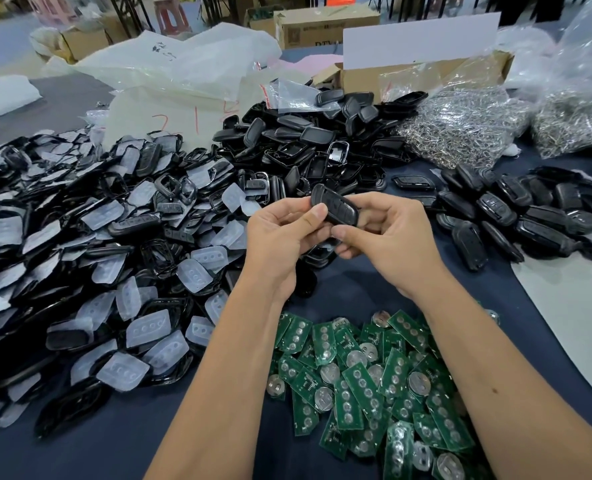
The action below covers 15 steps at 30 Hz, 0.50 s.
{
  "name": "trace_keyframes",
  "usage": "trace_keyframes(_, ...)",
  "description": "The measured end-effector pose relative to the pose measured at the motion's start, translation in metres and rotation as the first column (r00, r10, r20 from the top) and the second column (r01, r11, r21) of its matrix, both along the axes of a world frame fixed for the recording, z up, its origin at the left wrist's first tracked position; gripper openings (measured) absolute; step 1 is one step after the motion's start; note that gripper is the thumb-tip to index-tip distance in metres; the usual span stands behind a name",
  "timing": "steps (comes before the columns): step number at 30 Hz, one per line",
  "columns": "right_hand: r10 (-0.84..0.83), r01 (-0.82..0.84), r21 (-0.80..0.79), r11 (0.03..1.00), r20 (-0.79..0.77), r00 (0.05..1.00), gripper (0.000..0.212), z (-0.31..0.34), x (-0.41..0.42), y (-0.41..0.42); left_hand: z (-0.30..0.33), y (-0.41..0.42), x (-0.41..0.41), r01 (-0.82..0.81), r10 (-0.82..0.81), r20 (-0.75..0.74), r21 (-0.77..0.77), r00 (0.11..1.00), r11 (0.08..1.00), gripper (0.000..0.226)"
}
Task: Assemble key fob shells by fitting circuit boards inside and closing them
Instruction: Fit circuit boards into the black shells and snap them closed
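Observation:
A black key fob (334, 204) is held between both hands above the middle of the table. My left hand (280, 233) pinches its left end with the thumb on top. My right hand (381, 233) grips its right side, fingers curled under it. Green circuit boards (374, 379) with round battery clips lie in a heap under my forearms. Black shell fronts with clear rubber pads (90, 258) cover the left of the table. Black shell backs (308, 140) are piled behind my hands.
Closed black fobs (516, 213) lie in a group at the right. Bags of metal key rings (461, 129) and a cardboard box (409, 74) stand at the back right. Crumpled plastic bags (170, 74) lie at the back left. Dark blue cloth (142, 431) covers the table.

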State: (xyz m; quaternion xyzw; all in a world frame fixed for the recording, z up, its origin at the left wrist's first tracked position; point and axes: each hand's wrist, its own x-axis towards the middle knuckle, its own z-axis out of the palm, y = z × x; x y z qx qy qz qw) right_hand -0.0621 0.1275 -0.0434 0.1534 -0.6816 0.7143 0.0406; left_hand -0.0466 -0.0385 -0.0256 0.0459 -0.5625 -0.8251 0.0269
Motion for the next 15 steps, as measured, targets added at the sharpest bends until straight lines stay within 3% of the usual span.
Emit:
trace_keyframes(3, 0.038, -0.039, 0.026, 0.999, 0.046, 0.998, 0.034, 0.001, 0.0, 0.003, 0.001, 0.0, 0.0, -0.04, 0.041, 0.009, -0.055, 0.999, 0.998, 0.007)
trace_keyframes(6, 0.037, -0.039, 0.155, 0.987, 0.02, 0.999, 0.038, 0.005, 0.001, 0.008, 0.002, 0.007, -0.002, -0.048, 0.044, -0.029, -0.186, 0.999, 0.981, 0.003)
trace_keyframes(9, -0.055, 0.057, 0.213, 0.975, -0.013, 0.998, 0.045, 0.009, 0.002, 0.013, 0.002, 0.021, -0.006, -0.06, 0.051, -0.038, -0.299, 0.998, 0.952, 0.013)
trace_keyframes(15, -0.248, 0.266, 0.381, 0.886, -0.096, 0.964, 0.044, 0.013, -0.004, 0.027, 0.001, 0.05, -0.023, -0.055, 0.058, 0.001, -0.298, 0.998, 0.953, 0.02)
